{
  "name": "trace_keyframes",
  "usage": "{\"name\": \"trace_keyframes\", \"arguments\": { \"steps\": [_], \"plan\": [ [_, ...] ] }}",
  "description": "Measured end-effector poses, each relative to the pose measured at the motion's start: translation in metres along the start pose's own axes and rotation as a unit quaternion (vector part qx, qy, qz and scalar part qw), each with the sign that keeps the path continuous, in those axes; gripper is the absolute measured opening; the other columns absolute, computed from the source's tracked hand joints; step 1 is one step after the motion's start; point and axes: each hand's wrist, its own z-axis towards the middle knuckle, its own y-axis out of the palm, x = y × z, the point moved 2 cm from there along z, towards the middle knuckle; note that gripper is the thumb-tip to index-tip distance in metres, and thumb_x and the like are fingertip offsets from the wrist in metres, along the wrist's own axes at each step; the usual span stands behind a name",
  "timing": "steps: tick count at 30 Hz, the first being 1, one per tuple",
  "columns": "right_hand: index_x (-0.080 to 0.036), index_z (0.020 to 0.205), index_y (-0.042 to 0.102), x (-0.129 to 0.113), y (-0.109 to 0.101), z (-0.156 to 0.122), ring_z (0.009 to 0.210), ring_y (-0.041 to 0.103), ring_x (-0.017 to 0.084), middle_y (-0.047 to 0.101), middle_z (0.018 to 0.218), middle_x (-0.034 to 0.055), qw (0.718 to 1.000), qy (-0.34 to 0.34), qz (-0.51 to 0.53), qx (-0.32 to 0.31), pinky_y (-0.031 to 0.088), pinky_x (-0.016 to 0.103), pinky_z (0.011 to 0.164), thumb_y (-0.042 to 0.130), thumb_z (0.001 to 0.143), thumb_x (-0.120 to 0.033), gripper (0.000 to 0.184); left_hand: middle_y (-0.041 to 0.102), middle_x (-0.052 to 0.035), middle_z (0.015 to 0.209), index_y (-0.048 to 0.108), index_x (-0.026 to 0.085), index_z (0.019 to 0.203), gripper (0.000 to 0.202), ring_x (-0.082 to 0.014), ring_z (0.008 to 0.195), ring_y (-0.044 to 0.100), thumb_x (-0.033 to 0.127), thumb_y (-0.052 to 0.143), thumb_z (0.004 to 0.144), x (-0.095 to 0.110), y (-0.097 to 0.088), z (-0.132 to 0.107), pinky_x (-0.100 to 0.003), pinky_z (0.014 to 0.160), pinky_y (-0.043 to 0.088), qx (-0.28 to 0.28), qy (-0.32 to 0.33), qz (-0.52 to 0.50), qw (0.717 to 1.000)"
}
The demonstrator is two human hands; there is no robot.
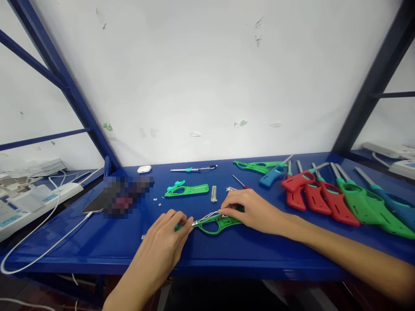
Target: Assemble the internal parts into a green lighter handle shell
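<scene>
Left hand [168, 237]: fingers curled tight together, pinching a thin tool [193, 223]. Only a bit of green handle and the metal tip show past the knuckles. The tip points at the nose of a green shell [215, 223] lying flat near the front edge of the blue table [97, 246], between the two hands.

Right hand [254, 211]: fingers bunched and bent down over the rear of the shell, thumb on the near side. It likely pins the shell so it doesn't slide while the tool tip pushes at it. A white wire [210, 214] loops up from the shell to the right thumb; can't tell if it is pinched or only touched.

Behind the hands, within reach and probably laid out as loose parts:
- second green shell [191, 190] with a teal piece [175, 185] at its left end
- small metal tube [213, 193]
- long metal rod [193, 169]
- red-handled screwdriver [240, 181]

Far right, well apart from the hands, whole lighters lie side by side with nozzles pointing away, sorted roughly by colour: red lighters [311, 194], green lighters [366, 203] and a blue lighter [397, 205], the last cut off by the frame edge.

On the left, a phone [95, 203] with a cable [48, 248] is half covered by a blurred patch. An earbud case [144, 169] sits by the wall. The rear of the shell is hidden under the right hand, and the tiny white bits on the table are too small to identify.
</scene>
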Motion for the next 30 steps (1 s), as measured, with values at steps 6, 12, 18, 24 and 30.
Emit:
{"name": "trace_keyframes", "arguments": {
  "steps": [6, 12, 18, 24, 30],
  "plan": [
    [-0.016, 0.095, 0.071, -0.006, -0.004, -0.001, 0.079, 0.068, 0.017, 0.07, 0.089, 0.001, 1.0, 0.017, 0.01, 0.011, 0.057, 0.035, 0.077, 0.061, 0.109, -0.034, 0.024, 0.06, -0.0062, 0.095, 0.068, 0.016, 0.116, 0.027, -0.0192, 0.08, 0.055, 0.01, 0.043, 0.106, 0.0, 0.0, 0.0, -0.037, 0.074, 0.051, 0.016, -0.001, 0.001, 1.0],
    [-0.017, 0.09, 0.071, -0.006, -0.011, -0.003, 0.079, 0.066, 0.018, 0.069, 0.086, 0.0004, 1.0, 0.029, -0.011, -0.005, 0.055, 0.035, 0.078, 0.069, 0.104, -0.037, 0.025, 0.061, -0.0057, 0.092, 0.069, 0.016, 0.109, 0.025, -0.019, 0.078, 0.054, 0.012, 0.044, 0.107, 0.002, -0.002, 0.002, -0.036, 0.072, 0.05, 0.019, -0.003, 0.001, 1.0],
    [-0.017, 0.093, 0.072, 0.0, -0.007, -0.005, 0.082, 0.067, 0.018, 0.07, 0.092, 0.0011, 0.999, 0.019, -0.023, -0.035, 0.056, 0.036, 0.079, 0.075, 0.1, -0.039, 0.023, 0.062, -0.0059, 0.094, 0.069, 0.016, 0.117, 0.028, -0.019, 0.079, 0.056, 0.012, 0.043, 0.107, 0.001, -0.003, 0.002, -0.035, 0.071, 0.051, 0.019, 0.002, 0.0, 1.0],
    [-0.016, 0.092, 0.071, -0.001, -0.001, -0.003, 0.087, 0.067, 0.02, 0.07, 0.091, 0.0012, 0.999, 0.017, -0.04, -0.021, 0.056, 0.038, 0.082, 0.073, 0.101, -0.036, 0.022, 0.062, -0.0054, 0.093, 0.068, 0.015, 0.113, 0.028, -0.0182, 0.077, 0.056, 0.012, 0.041, 0.107, 0.003, -0.005, 0.002, -0.035, 0.07, 0.051, 0.012, 0.001, 0.008, 1.0],
    [-0.016, 0.092, 0.07, -0.012, 0.0, -0.002, 0.089, 0.067, 0.02, 0.07, 0.093, 0.0012, 0.999, 0.019, -0.031, 0.002, 0.055, 0.039, 0.086, 0.069, 0.103, -0.026, 0.015, 0.062, -0.0045, 0.093, 0.068, 0.017, 0.108, 0.03, -0.0176, 0.078, 0.057, 0.013, 0.038, 0.108, 0.003, -0.005, 0.004, -0.034, 0.074, 0.052, 0.012, -0.002, 0.011, 1.0]
  ]
}}
